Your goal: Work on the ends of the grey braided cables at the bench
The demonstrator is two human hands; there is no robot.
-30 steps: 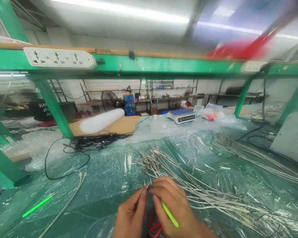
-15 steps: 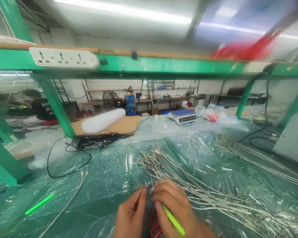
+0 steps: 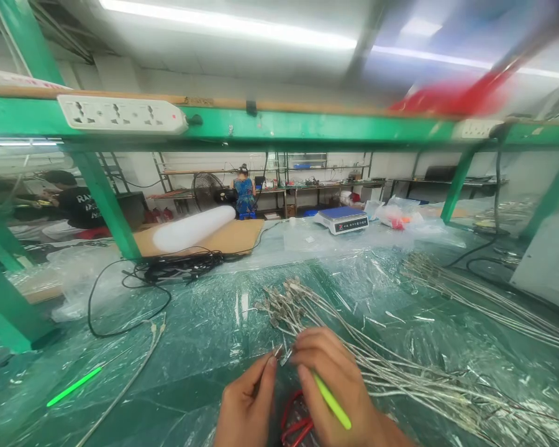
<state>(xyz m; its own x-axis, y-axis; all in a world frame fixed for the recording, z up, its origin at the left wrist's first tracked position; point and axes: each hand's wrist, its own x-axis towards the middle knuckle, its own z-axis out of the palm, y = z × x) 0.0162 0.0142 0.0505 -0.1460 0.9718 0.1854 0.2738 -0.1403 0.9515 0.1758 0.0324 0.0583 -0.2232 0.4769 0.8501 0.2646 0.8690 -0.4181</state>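
My left hand (image 3: 249,400) pinches a small metal-tipped wire end (image 3: 278,351) between thumb and forefinger. Close on its right, my right hand (image 3: 330,372) is closed around a slim tool with a yellow-green handle (image 3: 331,402). The handle slants down toward my wrist, and the working tip is hidden by my fingers. Between the fingertips of both hands show small pale strips, too fine to name. Red loops (image 3: 298,422), perhaps cord or tool handles, lie under my right hand. Just beyond my hands, a bundle of grey cables (image 3: 335,316) has its connector ends toward the far side.
A green-handled tool (image 3: 74,386) and a single grey cable (image 3: 130,379) lie at left. Behind are tangled black cords (image 3: 186,264), a white roll (image 3: 195,228) and a scale (image 3: 342,220). More cables (image 3: 475,298) lie at right. A green shelf beam (image 3: 307,129) crosses above; people sit beyond.
My right hand has shifted slightly right and up, widening the gap from my left fingertips. The yellow-green handle moved with it. My left hand has barely moved.
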